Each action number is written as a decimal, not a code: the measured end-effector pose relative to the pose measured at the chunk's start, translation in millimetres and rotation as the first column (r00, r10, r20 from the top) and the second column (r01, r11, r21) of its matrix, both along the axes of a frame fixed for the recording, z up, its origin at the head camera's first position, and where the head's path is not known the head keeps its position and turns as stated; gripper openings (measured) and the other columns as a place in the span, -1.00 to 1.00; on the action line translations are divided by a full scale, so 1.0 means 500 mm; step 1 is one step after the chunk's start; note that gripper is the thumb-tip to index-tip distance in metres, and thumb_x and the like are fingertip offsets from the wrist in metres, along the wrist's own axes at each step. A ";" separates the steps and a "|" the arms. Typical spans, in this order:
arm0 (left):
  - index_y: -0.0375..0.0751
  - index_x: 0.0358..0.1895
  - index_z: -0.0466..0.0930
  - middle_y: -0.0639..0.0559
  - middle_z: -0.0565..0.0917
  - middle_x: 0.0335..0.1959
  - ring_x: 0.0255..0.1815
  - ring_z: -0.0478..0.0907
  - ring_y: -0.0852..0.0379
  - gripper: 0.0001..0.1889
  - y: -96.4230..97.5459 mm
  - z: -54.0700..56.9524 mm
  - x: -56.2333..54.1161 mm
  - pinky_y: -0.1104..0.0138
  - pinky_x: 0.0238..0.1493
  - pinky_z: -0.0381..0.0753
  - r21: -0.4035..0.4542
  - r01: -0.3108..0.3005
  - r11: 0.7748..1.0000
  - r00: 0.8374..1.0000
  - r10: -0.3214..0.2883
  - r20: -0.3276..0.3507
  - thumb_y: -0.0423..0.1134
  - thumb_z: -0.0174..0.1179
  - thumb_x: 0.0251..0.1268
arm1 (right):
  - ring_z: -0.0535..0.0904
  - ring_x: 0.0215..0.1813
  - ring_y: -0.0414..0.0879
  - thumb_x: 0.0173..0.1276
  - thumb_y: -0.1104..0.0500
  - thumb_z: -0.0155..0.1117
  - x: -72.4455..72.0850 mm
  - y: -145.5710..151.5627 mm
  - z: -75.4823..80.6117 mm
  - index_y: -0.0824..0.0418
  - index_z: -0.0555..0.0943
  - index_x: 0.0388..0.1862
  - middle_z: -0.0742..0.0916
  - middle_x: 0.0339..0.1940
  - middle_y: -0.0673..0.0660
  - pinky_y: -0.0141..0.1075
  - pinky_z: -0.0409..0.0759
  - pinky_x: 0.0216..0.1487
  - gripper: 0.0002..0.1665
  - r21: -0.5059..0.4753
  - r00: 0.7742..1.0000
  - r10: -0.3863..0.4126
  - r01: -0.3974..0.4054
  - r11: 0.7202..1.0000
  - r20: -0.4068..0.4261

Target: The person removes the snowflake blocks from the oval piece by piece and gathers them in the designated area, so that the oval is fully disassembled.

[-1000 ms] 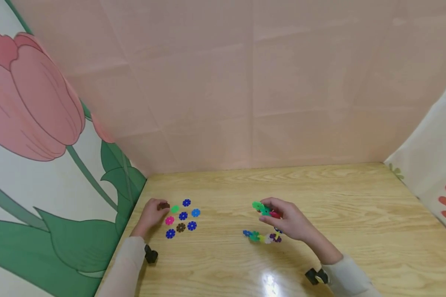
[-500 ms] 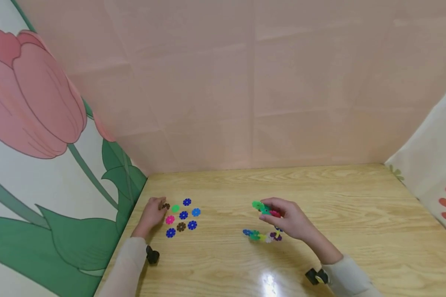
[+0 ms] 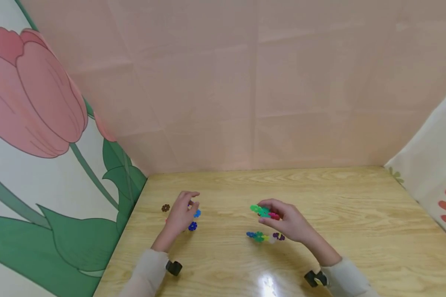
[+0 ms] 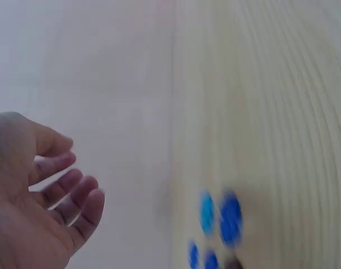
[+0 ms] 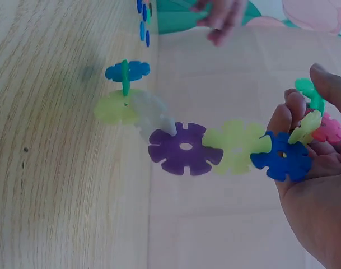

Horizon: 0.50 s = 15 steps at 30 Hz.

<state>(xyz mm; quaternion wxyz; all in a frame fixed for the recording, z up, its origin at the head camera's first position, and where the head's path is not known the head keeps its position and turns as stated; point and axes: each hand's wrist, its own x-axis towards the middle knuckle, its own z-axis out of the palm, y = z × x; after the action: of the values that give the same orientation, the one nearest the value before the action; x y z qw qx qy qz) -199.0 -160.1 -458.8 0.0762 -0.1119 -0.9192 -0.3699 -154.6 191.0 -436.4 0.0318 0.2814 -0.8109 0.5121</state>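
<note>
My right hand [image 3: 291, 220] grips one end of a chain of flower-shaped interlocking discs. In the right wrist view green and pink discs sit at the fingers, and a blue disc [image 5: 282, 157], pale yellow ones and a purple disc [image 5: 184, 163] follow. The chain's far end, with a bright blue disc [image 5: 138, 70], reaches close over the table. My left hand [image 3: 180, 212] hovers above loose discs with its fingers loosely bent and nothing between them. A brown disc [image 3: 165, 208] lies left of it; a dark blue disc [image 3: 193, 226] and a light blue disc [image 3: 197, 213] show on its right.
Several other loose discs are mostly hidden under the left hand in the head view. The wood-grain table [image 3: 223, 264] meets a pink cloth backdrop [image 3: 223, 103] at the back. A tulip-printed panel [image 3: 52, 123] borders the left side.
My left hand has let go of the brown disc, which stays on the table, and has moved right over the other discs. The right hand keeps its grip; the chain has shifted slightly.
</note>
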 end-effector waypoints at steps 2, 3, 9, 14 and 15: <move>-0.11 0.29 0.55 -0.02 0.54 0.18 -0.07 0.53 0.16 -0.65 0.033 0.019 0.016 0.34 -0.18 0.61 0.007 0.081 0.997 0.996 -0.081 -0.026 -0.26 0.17 0.52 | 0.60 -0.30 -0.29 0.37 0.22 0.41 0.001 -0.001 0.000 0.21 0.59 0.12 0.75 -0.19 0.11 -0.39 0.61 -0.38 -0.63 -0.002 1.000 0.001 -0.001 1.000 0.008; -0.10 0.30 0.54 0.00 0.54 0.19 -0.06 0.52 0.18 -0.65 0.049 0.027 0.024 0.34 -0.15 0.62 0.015 0.123 0.992 0.992 -0.122 -0.033 -0.23 0.16 0.53 | 0.63 -0.27 -0.28 0.37 0.22 0.42 0.001 -0.001 0.001 0.22 0.58 0.11 0.75 -0.17 0.11 -0.39 0.63 -0.32 -0.63 -0.001 1.000 -0.001 0.001 1.000 0.008; -0.09 0.33 0.51 0.01 0.54 0.23 0.04 0.56 0.11 -0.63 0.123 0.059 0.067 0.16 0.00 0.67 0.056 0.340 0.939 0.938 -0.334 -0.096 -0.11 0.07 0.60 | 0.71 -0.18 -0.24 0.35 0.21 0.43 0.002 -0.004 0.003 0.22 0.60 0.09 0.77 -0.14 0.09 -0.34 0.70 -0.23 -0.64 -0.010 0.999 0.009 -0.009 1.000 0.053; -0.07 0.34 0.50 0.06 0.55 0.24 0.10 0.57 0.07 -0.63 0.161 0.063 0.094 0.18 0.05 0.66 0.073 0.423 0.903 0.905 -0.418 -0.077 -0.10 0.06 0.60 | 0.70 -0.20 -0.24 0.38 0.16 0.42 0.008 -0.005 0.007 0.21 0.62 0.12 0.77 -0.07 0.13 -0.32 0.70 -0.36 -0.62 0.007 0.996 0.044 -0.044 0.999 0.077; -0.06 0.34 0.49 0.07 0.56 0.24 0.10 0.57 0.10 -0.63 0.166 0.063 0.097 0.20 0.05 0.66 0.067 0.432 0.899 0.901 -0.427 -0.076 -0.09 0.06 0.60 | 0.69 -0.23 -0.24 0.38 0.15 0.42 0.009 -0.005 0.008 0.21 0.62 0.13 0.77 -0.07 0.13 -0.32 0.69 -0.41 -0.61 0.013 0.996 0.048 -0.050 0.999 0.075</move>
<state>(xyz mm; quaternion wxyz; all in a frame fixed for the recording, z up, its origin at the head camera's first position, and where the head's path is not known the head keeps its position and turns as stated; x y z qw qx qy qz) -150.2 -77.0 -427.3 0.0245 -0.3193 -0.8532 -0.4117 -150.2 188.4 -432.6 -0.0131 0.2822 -0.8082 0.5168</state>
